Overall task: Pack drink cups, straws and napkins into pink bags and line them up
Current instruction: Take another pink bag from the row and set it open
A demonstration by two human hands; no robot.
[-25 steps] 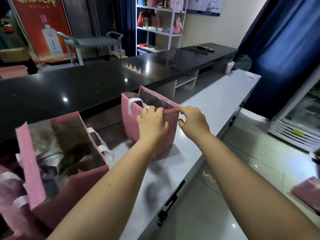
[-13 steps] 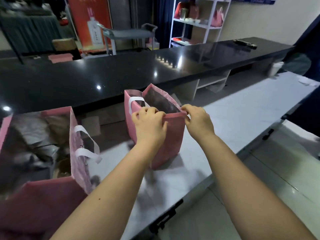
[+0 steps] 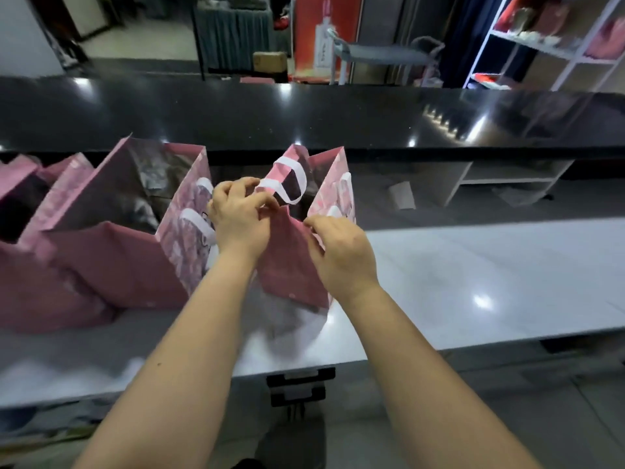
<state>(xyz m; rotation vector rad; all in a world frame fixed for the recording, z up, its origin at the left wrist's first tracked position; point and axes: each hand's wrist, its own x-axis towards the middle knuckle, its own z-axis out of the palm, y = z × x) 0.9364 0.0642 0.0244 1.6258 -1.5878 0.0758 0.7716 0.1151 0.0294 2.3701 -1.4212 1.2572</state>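
Observation:
A small pink bag [image 3: 291,265] with white handles stands upright on the grey worktop [image 3: 473,272]. My left hand [image 3: 238,214] pinches the bag's near rim at its left side. My right hand [image 3: 341,252] pinches the same rim at the right. Close to its left stands a larger pink bag [image 3: 135,252] with a shiny lining, its mouth open. More pink bags [image 3: 30,265] line up further left. What is inside the bags is hidden or too dark to tell.
A glossy black counter [image 3: 304,116] runs behind the worktop, raised above it. White shelving [image 3: 500,177] sits under it at the right. A white rack [image 3: 558,45] with pink items stands at the far right. The worktop's front edge has a black latch [image 3: 297,384].
My view has swung left. The small bag held by both hands has moved left and now stands right beside the larger bag.

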